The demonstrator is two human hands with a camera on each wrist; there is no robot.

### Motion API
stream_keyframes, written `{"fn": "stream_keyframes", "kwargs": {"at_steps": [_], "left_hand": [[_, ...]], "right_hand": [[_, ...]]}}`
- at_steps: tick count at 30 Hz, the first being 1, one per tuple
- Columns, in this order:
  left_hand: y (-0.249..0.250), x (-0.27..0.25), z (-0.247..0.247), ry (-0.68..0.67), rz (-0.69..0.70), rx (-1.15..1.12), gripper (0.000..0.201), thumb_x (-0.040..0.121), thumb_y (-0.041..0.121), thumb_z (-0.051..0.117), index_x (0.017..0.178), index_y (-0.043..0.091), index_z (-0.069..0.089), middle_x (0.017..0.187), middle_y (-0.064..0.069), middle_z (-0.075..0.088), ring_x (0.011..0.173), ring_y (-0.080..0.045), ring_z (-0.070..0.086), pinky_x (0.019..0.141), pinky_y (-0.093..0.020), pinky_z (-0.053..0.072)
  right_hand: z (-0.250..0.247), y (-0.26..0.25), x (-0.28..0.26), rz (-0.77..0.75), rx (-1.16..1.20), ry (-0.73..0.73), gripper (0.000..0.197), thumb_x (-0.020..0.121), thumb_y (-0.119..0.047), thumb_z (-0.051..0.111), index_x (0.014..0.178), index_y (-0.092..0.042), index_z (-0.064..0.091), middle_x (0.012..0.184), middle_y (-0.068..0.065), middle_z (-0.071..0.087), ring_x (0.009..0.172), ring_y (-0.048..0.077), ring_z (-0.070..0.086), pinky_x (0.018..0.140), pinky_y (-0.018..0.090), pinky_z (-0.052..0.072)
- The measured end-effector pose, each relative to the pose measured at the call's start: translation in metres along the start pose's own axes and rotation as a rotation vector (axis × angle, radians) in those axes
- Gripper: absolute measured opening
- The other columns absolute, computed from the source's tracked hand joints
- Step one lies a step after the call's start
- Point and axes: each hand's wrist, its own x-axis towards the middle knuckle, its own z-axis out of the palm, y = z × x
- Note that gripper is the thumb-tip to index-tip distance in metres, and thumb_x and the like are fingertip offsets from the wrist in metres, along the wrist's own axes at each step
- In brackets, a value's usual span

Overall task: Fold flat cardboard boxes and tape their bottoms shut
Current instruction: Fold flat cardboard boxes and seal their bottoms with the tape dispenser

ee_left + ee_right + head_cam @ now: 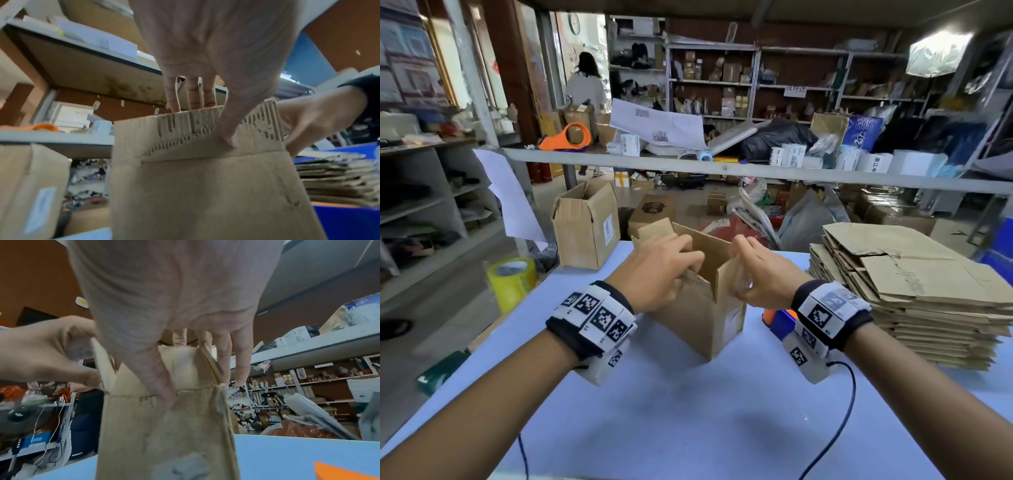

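Pinching opposite flaps of the box (705,308) standing upright on the table (688,428), left hand (657,270) and right hand (760,277) risk tearing the frayed near flap (195,138) or tipping the box if pulled unevenly.

A pale blue desk (688,411) stands in a cluttered storeroom. A long grey shelf (722,168) crosses above it, loaded with papers and parcels. Metal racks (756,82) line the brown back wall, a round clock (574,23) hangs there, and goods litter the floor (688,209).
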Motion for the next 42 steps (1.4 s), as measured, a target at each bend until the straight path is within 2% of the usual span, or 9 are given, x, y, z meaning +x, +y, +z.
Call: {"fn": "stream_keyframes", "kwargs": {"at_steps": [4,9,12,16,19,24,33,36,42], "left_hand": [[-0.017,-0.007,-0.007,-0.075,-0.088,0.139,0.022,0.085,0.017,0.065,0.105,0.026,0.060,0.120,0.003,0.053,0.112,-0.019,0.045,0.089,-0.035,0.043],[-0.018,-0.013,0.002,-0.336,-0.193,-0.130,0.070,0.078,0.049,0.070,0.136,0.022,0.043,0.138,0.002,0.035,0.136,-0.015,0.022,0.100,-0.035,0.045],[-0.039,-0.012,0.009,-0.199,-0.224,-0.024,0.050,0.085,0.030,0.068,0.130,0.019,0.050,0.140,0.002,0.038,0.136,-0.016,0.029,0.096,-0.033,0.047],[-0.085,-0.013,0.021,-0.146,-0.367,0.067,0.041,0.086,0.016,0.065,0.125,0.021,0.052,0.144,0.000,0.038,0.133,-0.024,0.037,0.083,-0.036,0.048],[-0.116,-0.013,0.035,-0.105,-0.469,0.066,0.048,0.082,0.008,0.065,0.126,0.020,0.050,0.154,-0.008,0.023,0.130,-0.034,0.042,0.080,-0.042,0.051],[-0.154,-0.006,0.058,-0.019,-0.511,0.141,0.060,0.082,0.004,0.063,0.138,0.014,0.045,0.153,-0.008,0.034,0.143,-0.029,0.030,0.110,-0.044,0.040],[-0.208,0.014,0.075,-0.017,-0.498,0.284,0.051,0.078,0.003,0.065,0.127,0.013,0.052,0.141,-0.008,0.050,0.142,-0.030,0.031,0.119,-0.051,0.024],[-0.216,0.017,0.081,-0.003,-0.474,0.334,0.061,0.073,0.002,0.070,0.130,0.011,0.051,0.141,-0.010,0.051,0.148,-0.032,0.025,0.124,-0.053,0.008],[-0.221,0.022,0.082,-0.087,-0.469,0.357,0.084,0.070,0.020,0.084,0.141,0.013,0.039,0.147,-0.010,0.046,0.150,-0.033,0.020,0.125,-0.051,0.005]], "right_hand": [[0.007,-0.004,0.006,-0.053,0.049,0.122,0.043,0.081,-0.025,0.078,0.108,-0.022,0.046,0.104,-0.001,0.051,0.091,0.029,0.058,0.072,0.043,0.051],[0.027,-0.034,0.031,-0.070,0.080,0.168,0.043,0.079,-0.031,0.078,0.115,-0.021,0.056,0.099,0.002,0.056,0.084,0.029,0.059,0.069,0.039,0.050],[0.040,-0.048,0.050,-0.031,0.087,0.164,0.046,0.083,-0.031,0.073,0.123,-0.022,0.055,0.099,0.004,0.057,0.088,0.031,0.058,0.069,0.037,0.047],[0.056,-0.061,0.085,0.003,0.209,0.087,0.081,0.087,-0.015,0.065,0.156,-0.029,0.024,0.118,0.011,0.060,0.101,0.035,0.062,0.083,0.041,0.050],[0.073,-0.068,0.118,0.141,0.433,0.057,0.104,0.088,-0.013,0.067,0.162,-0.024,-0.006,0.137,0.015,0.060,0.108,0.039,0.064,0.094,0.049,0.052],[0.115,-0.075,0.171,0.285,0.561,-0.051,0.054,0.095,-0.024,0.065,0.141,-0.008,0.042,0.139,0.015,0.058,0.126,0.036,0.055,0.103,0.044,0.046],[0.142,-0.086,0.235,0.256,0.634,-0.050,0.050,0.099,-0.025,0.060,0.142,-0.010,0.038,0.133,0.017,0.061,0.120,0.038,0.058,0.100,0.047,0.049],[0.145,-0.086,0.247,0.259,0.653,-0.037,0.048,0.100,-0.023,0.059,0.141,-0.008,0.038,0.132,0.017,0.061,0.121,0.038,0.057,0.101,0.048,0.048],[0.150,-0.085,0.255,0.275,0.677,-0.039,0.051,0.098,-0.019,0.060,0.142,-0.008,0.036,0.133,0.017,0.060,0.122,0.038,0.058,0.103,0.050,0.048]]}}
